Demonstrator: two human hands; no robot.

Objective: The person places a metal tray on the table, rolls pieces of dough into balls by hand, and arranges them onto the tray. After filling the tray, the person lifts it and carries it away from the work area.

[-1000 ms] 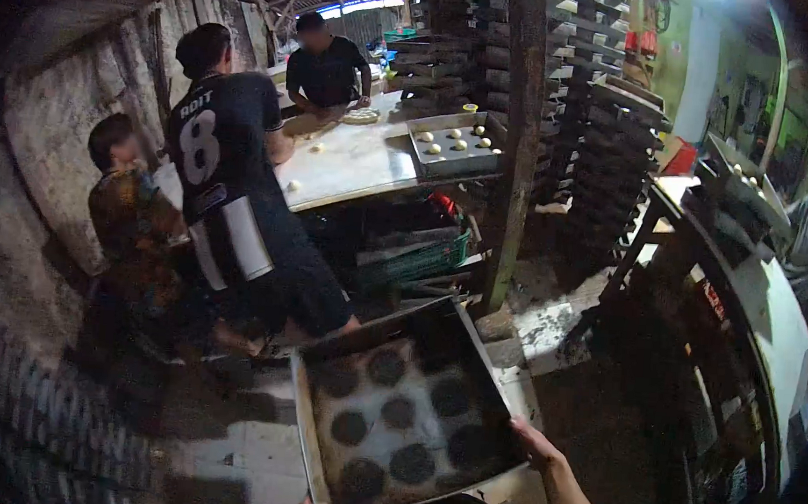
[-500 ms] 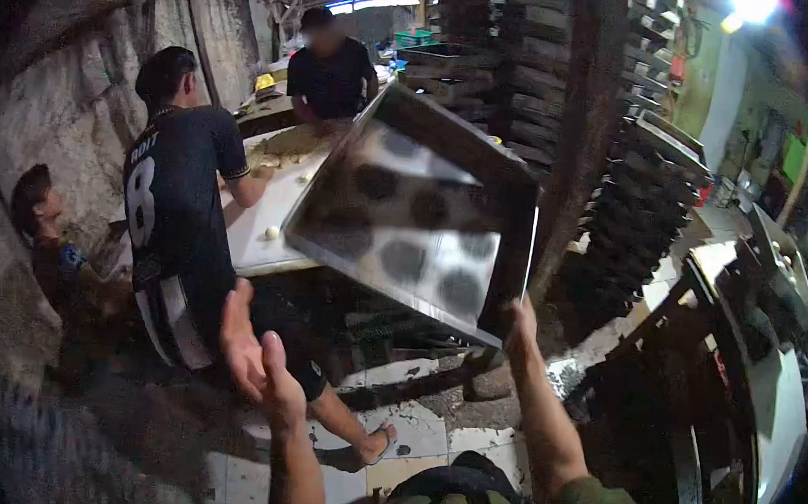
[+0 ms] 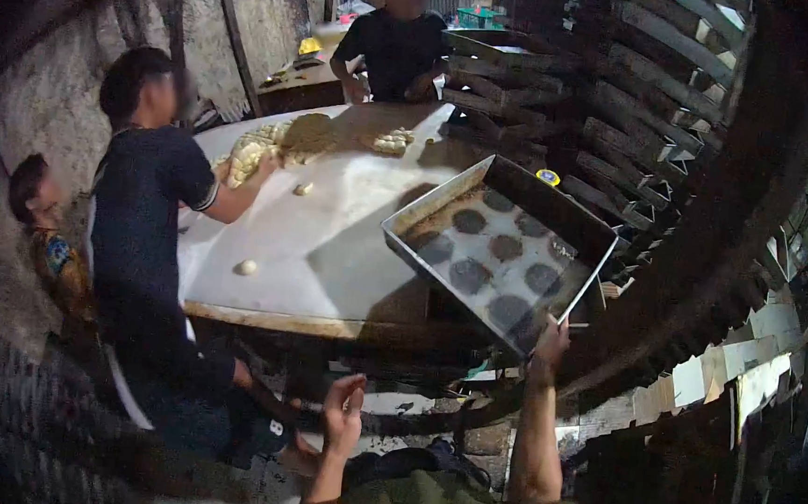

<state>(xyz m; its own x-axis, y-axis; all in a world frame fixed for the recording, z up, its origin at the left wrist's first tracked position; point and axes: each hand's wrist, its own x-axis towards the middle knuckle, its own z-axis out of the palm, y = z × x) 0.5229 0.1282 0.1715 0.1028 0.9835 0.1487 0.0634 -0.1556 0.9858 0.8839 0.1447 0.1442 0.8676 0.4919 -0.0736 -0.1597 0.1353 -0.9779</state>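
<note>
My right hand (image 3: 550,341) grips the near right corner of a deep square metal baking tray (image 3: 500,279). Dark round marks cover the tray's floor, and it tilts toward me above the right side of the worktable. My left hand (image 3: 343,420) is held up in front of my body, below the table's near edge. Its fingers are slightly bent and apart, with nothing in them. A small dough ball (image 3: 247,267) lies on the white worktable (image 3: 355,281), and another dough piece (image 3: 303,189) sits farther back.
A person in a dark jersey (image 3: 145,196) stands at the table's left, hands at a pile of dough (image 3: 253,153). Another person (image 3: 394,55) is behind the table. A smaller person (image 3: 59,256) is at far left. Stacked trays (image 3: 518,91) rise at the back right.
The view has turned, showing more of the table. The tray has swung right and lies flatter, still in my right hand. My left hand has lowered and moved right in view.
</note>
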